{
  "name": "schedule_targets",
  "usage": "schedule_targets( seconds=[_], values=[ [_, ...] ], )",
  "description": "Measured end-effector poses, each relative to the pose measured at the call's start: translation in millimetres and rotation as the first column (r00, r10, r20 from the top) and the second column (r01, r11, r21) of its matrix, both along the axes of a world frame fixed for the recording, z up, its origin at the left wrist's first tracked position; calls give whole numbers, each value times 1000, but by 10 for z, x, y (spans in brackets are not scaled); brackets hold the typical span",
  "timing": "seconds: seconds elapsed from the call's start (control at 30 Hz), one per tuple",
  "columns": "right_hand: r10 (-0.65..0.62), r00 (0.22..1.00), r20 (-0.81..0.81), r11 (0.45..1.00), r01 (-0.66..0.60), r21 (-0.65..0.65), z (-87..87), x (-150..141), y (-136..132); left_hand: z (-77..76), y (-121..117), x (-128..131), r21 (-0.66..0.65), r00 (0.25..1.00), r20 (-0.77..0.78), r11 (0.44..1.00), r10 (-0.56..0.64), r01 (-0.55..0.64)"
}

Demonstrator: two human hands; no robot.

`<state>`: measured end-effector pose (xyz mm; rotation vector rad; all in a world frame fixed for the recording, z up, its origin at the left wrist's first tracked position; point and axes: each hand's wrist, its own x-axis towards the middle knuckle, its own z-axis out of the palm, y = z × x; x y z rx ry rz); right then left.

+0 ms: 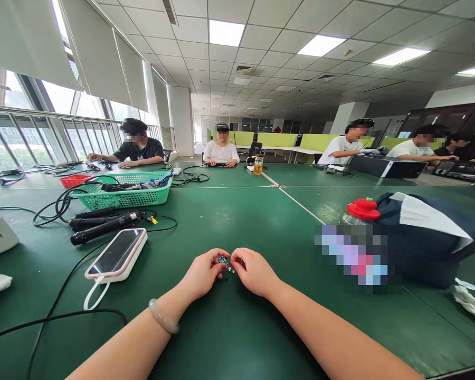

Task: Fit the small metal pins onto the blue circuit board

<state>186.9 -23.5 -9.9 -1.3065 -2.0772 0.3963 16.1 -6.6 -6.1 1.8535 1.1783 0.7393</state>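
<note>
A small dark circuit board with bright metal parts at its lower end is pinched between the thumb and fingers of my left hand. My right hand is closed, its thumb and fingertips right beside the board's other end. Whether those fingertips grip the board or a tiny part on it is hidden. Both hands are just above the green tabletop, near its front. On my left wrist is a pale bangle.
On the left are a phone with a white cable, black hand-held tools, loose cables and a green basket. On the right, a red-lidded jar stands by a dark bag. Several people sit around the table.
</note>
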Motion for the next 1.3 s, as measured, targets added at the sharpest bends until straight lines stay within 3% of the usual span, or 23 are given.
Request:
schedule_targets(
  seconds=[0.6, 0.93, 1.3],
  values=[
    [53, 998, 40, 995, -56, 85, 2, -17, -41, -5, -4, 1, 49, 1000, 19, 999, -25, 24],
    [74, 996, 55, 987, -81, 136, -18, -14, -32, -31, 9, -12, -51, 989, 143, 997, -45, 53],
    [26, 999, 46, 998, -29, 61, 7, 0, -31, -28, 41, -36, -35, 993, 116, 999, 2, 2]
  ],
)
